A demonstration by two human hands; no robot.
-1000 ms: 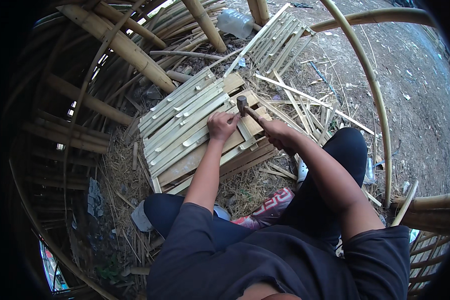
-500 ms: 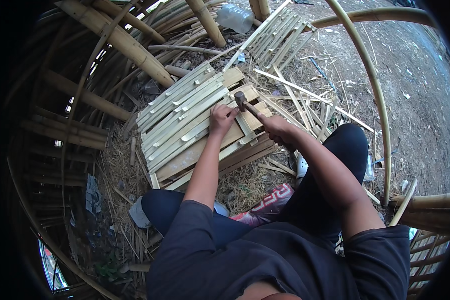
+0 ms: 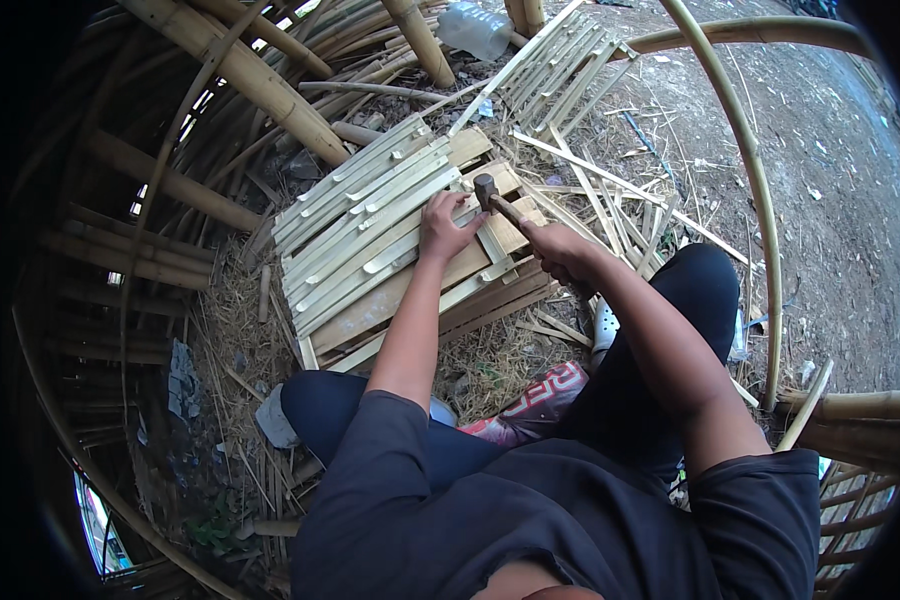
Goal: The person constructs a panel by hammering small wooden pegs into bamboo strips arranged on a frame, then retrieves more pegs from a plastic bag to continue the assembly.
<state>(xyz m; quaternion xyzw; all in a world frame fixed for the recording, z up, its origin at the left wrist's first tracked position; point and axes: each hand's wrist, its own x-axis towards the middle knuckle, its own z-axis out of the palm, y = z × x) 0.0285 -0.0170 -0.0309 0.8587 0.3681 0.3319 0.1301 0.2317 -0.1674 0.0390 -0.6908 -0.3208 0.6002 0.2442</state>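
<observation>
A hammer with a dark metal head and wooden handle [image 3: 507, 208] is gripped in my right hand [image 3: 562, 252], its fingers wrapped round the lower handle. The head hangs just above the right end of a slatted bamboo panel [image 3: 360, 222]. Beside the hammer head, my left hand [image 3: 447, 228] rests on the panel's edge. Its thumb stands apart from its fingers, and nothing shows between them. Pale bamboo strips with curled ends lie side by side across flat wooden boards [image 3: 355, 312]. Any nail under the hammer is too small to make out.
A second slatted panel [image 3: 560, 75] lies beyond. Loose bamboo strips [image 3: 635, 195] are scattered at the right, near a tall curved bamboo pole [image 3: 745, 150]. Thick bamboo poles [image 3: 255, 85] and a clear plastic jug [image 3: 475, 32] stand at the back. A red and white bag [image 3: 540, 405] lies between my legs.
My left thumb and fingers have parted from a pinch. The hammer head has lifted slightly and shifted a little right, still in my right hand.
</observation>
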